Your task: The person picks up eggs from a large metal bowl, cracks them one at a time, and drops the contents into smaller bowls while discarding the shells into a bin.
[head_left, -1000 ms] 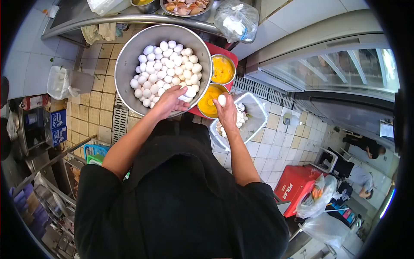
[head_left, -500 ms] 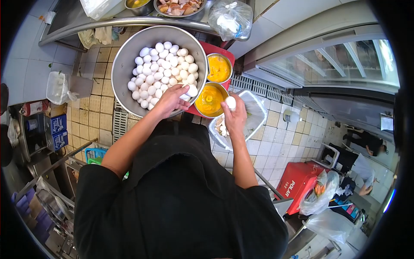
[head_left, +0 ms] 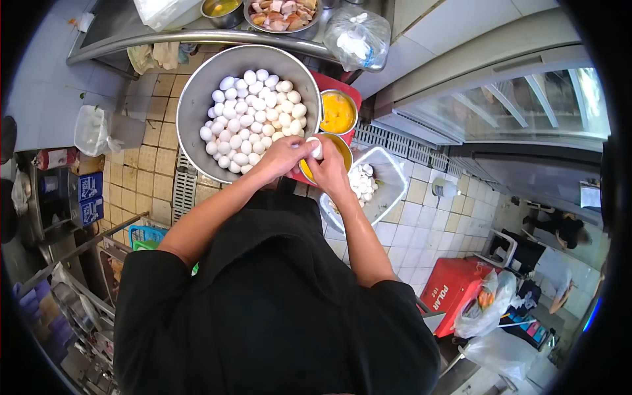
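Both my hands meet over the near metal bowl of yolks (head_left: 344, 153). My right hand (head_left: 327, 168) is closed around a white egg (head_left: 316, 148). Against the same egg, my left hand (head_left: 284, 157) presses with its fingertips; whether it holds anything else is hidden. To the left is a large steel pot (head_left: 191, 85) holding several white eggs (head_left: 247, 120). A second bowl of yolks (head_left: 338, 112) stands beyond the near one, on a red surface (head_left: 355, 97). Right of my right hand, a translucent bin (head_left: 394, 178) contains white shells (head_left: 362, 183).
A steel counter (head_left: 263, 36) at the top bears a bowl of cut meat (head_left: 282, 14) and a plastic bag (head_left: 356, 39). A glass-door fridge (head_left: 513, 99) stands right. Lower right are a red cooler (head_left: 451, 286) and people (head_left: 566, 230) farther off.
My right hand has moved left from beside the bin to meet my left hand over the near bowl. More white shells show in the bin. The view has shifted slightly.
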`<state>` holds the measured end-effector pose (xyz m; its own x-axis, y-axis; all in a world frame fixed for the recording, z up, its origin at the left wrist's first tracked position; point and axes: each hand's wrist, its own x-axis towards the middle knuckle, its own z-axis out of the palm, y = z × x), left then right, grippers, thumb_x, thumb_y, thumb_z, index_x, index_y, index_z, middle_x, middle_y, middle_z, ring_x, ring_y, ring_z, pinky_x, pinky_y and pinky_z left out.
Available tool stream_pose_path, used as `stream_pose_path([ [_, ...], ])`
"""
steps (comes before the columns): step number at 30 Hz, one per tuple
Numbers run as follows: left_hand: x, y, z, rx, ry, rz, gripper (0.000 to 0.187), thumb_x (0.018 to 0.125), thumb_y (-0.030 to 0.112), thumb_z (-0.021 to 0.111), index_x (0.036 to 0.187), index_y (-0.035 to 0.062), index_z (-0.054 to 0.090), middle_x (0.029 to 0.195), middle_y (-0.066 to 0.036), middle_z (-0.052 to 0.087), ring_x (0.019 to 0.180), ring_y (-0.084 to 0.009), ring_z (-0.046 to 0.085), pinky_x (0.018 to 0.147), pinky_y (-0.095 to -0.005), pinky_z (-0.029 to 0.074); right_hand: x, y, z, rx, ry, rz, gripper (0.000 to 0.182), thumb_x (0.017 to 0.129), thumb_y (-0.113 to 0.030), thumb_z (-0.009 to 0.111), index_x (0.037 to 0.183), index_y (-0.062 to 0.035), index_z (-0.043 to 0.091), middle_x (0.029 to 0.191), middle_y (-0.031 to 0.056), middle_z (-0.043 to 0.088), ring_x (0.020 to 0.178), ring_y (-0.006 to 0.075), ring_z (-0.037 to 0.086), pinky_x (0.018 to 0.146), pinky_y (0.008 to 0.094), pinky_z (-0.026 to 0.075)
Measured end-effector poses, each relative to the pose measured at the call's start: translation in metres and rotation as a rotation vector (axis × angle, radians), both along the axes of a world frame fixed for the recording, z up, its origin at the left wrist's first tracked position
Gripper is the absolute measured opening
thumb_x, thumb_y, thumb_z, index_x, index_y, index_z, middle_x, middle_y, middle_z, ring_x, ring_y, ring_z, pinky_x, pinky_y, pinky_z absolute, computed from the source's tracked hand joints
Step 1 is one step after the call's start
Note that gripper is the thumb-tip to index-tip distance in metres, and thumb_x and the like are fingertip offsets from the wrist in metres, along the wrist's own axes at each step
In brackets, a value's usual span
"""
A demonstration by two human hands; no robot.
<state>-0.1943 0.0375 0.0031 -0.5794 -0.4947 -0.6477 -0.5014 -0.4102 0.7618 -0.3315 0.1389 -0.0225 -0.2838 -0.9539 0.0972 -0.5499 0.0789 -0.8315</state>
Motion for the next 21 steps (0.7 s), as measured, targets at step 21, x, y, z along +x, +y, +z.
stream_pose_path([
  [21, 0.047, -0.019, -0.026, 0.153, 0.054, 0.314, 0.029, 0.098, 0.010, 0.050, 0.122, 0.0079, 0.065, 0.086, -0.005, 0.061, 0.064, -0.0121, 0.060, 0.049, -0.0265, 0.049, -0.018, 0.043, -0.004, 0.084, 0.238, -0.244, 0.053, 0.093, -0.033, 0.071, 0.134, -0.0069, 0.052, 0.111, 0.0198, 0.063, 0.101, 0.0401, 0.062, 0.085, 0.0465, 0.052],
])
